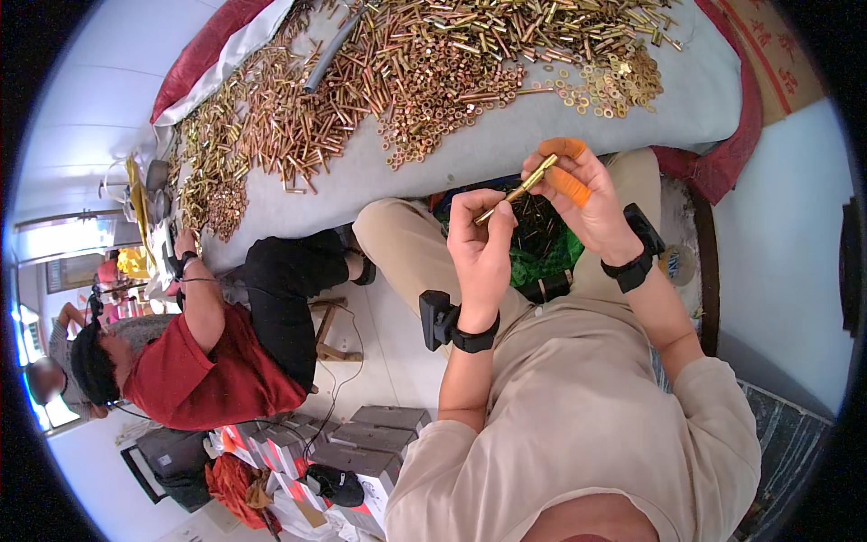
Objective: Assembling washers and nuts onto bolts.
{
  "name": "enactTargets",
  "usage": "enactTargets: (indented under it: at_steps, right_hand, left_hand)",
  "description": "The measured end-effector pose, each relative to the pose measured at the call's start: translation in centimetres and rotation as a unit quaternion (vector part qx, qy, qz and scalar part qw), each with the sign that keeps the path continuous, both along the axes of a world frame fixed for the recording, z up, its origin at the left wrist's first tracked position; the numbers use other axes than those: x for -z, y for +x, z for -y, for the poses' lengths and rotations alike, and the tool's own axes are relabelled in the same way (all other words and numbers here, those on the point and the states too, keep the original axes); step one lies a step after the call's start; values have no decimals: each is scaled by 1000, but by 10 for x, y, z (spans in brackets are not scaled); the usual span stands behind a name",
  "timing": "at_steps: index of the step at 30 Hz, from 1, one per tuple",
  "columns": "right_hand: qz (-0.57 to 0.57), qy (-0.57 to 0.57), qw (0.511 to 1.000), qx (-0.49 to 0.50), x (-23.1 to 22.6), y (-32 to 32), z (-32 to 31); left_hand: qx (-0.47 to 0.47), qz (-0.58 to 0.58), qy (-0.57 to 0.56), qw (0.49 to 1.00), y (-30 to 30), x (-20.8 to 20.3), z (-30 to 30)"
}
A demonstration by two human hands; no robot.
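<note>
Brass-coloured bolt [518, 190] sits between the left hand [482, 246] and right hand [585, 197], both pinching it above the green-lined container [567, 249]; a loose pinch on its slim, round shank could drop it inside.

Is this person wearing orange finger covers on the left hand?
No, the orange finger covers are on the right hand, and the left hand wears none.

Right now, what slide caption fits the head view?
Left hand and right hand hold a brassy rod beside a table heaped with metal parts.
</note>
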State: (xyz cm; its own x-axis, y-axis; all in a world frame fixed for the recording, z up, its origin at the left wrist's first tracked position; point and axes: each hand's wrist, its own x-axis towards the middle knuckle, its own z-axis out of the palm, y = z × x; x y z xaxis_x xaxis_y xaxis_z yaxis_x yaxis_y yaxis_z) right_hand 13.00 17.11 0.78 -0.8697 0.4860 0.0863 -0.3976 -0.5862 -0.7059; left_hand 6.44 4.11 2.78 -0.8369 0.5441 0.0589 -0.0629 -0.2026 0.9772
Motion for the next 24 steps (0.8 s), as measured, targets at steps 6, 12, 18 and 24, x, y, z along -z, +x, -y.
enactTargets:
  at_steps: [6,12,18,24]
  right_hand:
    - [-39,-76,996,-41,2,1,-2]
    - [71,39,997,0,5,6,-1]
    - [139,104,985,20,4,12,-8]
    - [155,131,975,-92,0,13,-10]
  left_hand:
    - [19,-8,-17,1000,-3,2,-1]
    - [17,-32,-31,999,-6,11,-3]
    - [90,-115,-115,983,-11,14,-7]
    - [102,-24,-104,989,-12,21,-8]
